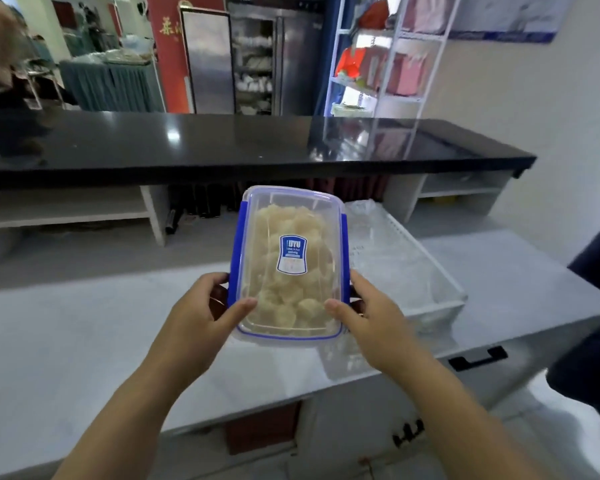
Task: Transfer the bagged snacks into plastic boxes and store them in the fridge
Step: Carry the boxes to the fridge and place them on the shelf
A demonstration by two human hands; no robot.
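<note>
Back counter of a restaurant or canteen kitchen.
A long glossy black serving counter [222, 147] tops white shelving, a steel worktop [84, 341] sits in front, a tall stainless commercial fridge [274, 60] stands behind, beside white wire shelving [381, 64] and cloth-draped tables [111, 84].

label [292, 255] small print unreadable | dark sleeve [593, 358] cut by right edge

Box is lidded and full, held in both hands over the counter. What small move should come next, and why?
Probably lift the plastic box clear of the steel counter and turn toward a fridge. The lid is on with its blue side clips down, the pale snacks fill it, and the left hand and right hand grip its near end, so only storing appears left.
</note>
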